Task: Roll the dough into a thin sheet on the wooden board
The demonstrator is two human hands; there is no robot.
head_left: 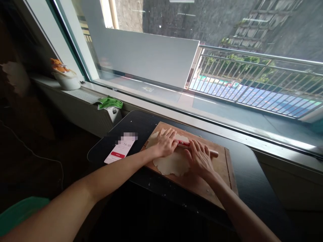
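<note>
A rolling pin (214,153) lies across a flattened sheet of dough (171,165) with ragged edges. Its right end is wooden, and a red patterned part shows between my hands. My left hand (167,143) is over the pin's left portion, fingers bent across it and hiding that end. Farther right, my right hand (200,158) rests over the pin with its fingers curved across the top. Under the dough is a wooden cutting board (219,188), with its right side bare.
The board sits on a black table (252,174) with white crumbs. A phone (119,151) with a lit screen lies left of the board. Beyond stand a radiator (98,117) with a green cloth (110,103), a white pot (66,80), and a large window.
</note>
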